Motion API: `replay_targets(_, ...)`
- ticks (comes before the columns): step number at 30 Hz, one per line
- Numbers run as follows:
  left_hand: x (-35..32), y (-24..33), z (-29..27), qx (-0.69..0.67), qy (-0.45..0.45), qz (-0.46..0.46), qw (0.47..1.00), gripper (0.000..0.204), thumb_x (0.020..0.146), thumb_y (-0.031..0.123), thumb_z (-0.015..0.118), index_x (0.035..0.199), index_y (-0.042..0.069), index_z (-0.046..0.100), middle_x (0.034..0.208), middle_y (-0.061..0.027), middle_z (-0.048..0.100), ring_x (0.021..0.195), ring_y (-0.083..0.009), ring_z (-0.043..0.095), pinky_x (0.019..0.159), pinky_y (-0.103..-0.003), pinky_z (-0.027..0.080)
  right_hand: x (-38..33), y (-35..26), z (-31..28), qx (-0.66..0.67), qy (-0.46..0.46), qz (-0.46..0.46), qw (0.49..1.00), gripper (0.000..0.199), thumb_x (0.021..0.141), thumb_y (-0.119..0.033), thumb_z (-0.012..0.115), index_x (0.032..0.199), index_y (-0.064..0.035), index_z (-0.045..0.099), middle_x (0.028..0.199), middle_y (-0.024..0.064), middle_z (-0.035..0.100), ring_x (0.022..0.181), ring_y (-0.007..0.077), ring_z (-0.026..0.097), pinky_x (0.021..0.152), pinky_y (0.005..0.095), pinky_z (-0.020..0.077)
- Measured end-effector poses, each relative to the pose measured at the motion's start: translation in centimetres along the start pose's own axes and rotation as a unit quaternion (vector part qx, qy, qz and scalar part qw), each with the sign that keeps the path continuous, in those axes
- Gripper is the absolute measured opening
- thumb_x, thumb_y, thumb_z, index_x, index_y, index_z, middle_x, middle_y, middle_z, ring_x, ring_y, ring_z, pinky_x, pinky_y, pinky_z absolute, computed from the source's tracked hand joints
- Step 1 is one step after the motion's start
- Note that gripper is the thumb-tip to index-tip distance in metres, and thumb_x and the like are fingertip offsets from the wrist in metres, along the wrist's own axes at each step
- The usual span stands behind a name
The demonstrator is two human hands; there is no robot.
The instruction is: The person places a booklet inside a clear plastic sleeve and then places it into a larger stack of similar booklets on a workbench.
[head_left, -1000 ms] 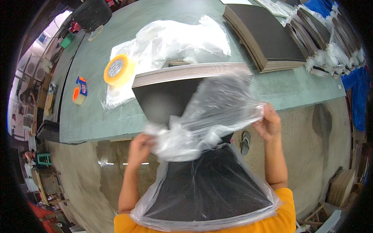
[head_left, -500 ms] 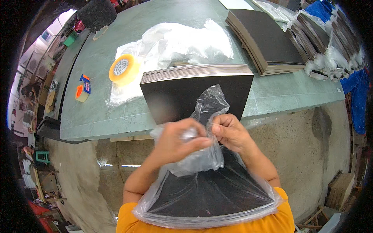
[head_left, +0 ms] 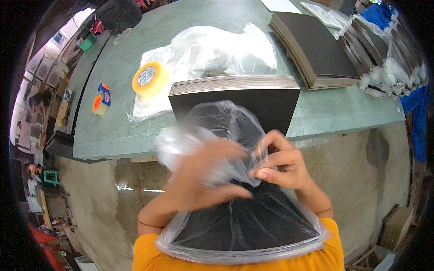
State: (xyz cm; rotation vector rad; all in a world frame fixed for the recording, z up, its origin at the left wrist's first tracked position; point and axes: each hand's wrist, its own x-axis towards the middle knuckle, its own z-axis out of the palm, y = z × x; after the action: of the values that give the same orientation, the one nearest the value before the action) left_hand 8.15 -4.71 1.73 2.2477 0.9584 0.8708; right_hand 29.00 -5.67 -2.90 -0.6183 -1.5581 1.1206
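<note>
A clear plastic bag (head_left: 244,226) covers a stack of dark sheets that leans against my orange shirt, its loose upper end gathered between my hands. My right hand (head_left: 285,165) is closed, pinching the plastic between thumb and fingertips. Motion blurs my left hand (head_left: 194,174), but its thumb stands apart from its fingers. Bunched plastic lies beside and behind those fingers. Just beyond the hands, a thick stack of black boards (head_left: 235,101) stands at the table's near edge, with its pale layered edges on top.
On the green table (head_left: 122,135) are a roll of yellowish tape (head_left: 148,77), a small tape dispenser (head_left: 102,99) and crumpled clear plastic bags (head_left: 208,47). Another black board stack (head_left: 316,49) lies at right, near bagged stacks (head_left: 375,45). A person sits far left by a green stool (head_left: 51,177).
The bag's gathered end has opened out wider. My left hand has shifted down slightly and its thumb and fingers have spread. My right hand has moved slightly right and down, still pinching plastic.
</note>
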Motion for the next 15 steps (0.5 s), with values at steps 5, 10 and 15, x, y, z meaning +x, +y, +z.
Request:
replay_targets(5, -0.4, -1.0, 2.1, -0.203, -0.228, -0.065, 0.950, 0.021, 0.076, 0.017, 0.062, 0.090, 0.002, 0.058, 0.076, -0.0044, 0.062, 0.069, -0.0128, 0.058, 0.064, -0.028, 0.045, 3.0, -3.6, 0.1, 0.007, 0.103, -0.099, 0.990, 0.049, 0.061, -0.031, 0.072, 0.098, -0.0031, 0.058, 0.111, 0.0148, 0.048, 0.103, 0.0226, 0.046, 0.088, 0.0332, 0.0344)
replay_targets(10, 0.8, -2.8, 0.8, -0.350, -0.103, -0.155, 0.918, 0.020, 0.082, 0.020, 0.056, 0.090, 0.001, 0.057, 0.082, -0.0030, 0.059, 0.075, -0.0094, 0.053, 0.066, -0.025, 0.043, 1.3, 1.7, -0.8, 0.100, -0.054, 0.214, 0.970, 0.039, 0.074, -0.024, 0.063, 0.105, -0.0011, 0.054, 0.099, 0.0119, 0.057, 0.096, 0.0188, 0.053, 0.084, 0.0332, 0.0400)
replay_targets(15, 0.8, -3.3, -0.3, -0.527, -0.081, -0.213, 0.819, 0.020, 0.084, 0.020, 0.052, 0.091, 0.001, 0.057, 0.083, -0.0022, 0.059, 0.077, -0.0092, 0.053, 0.067, -0.024, 0.043, 1.1, -0.3, 0.2, 0.199, -0.231, 0.308, 0.901, 0.028, 0.082, -0.024, 0.055, 0.099, -0.0017, 0.056, 0.086, 0.0077, 0.061, 0.075, 0.0160, 0.057, 0.068, 0.0312, 0.0462)
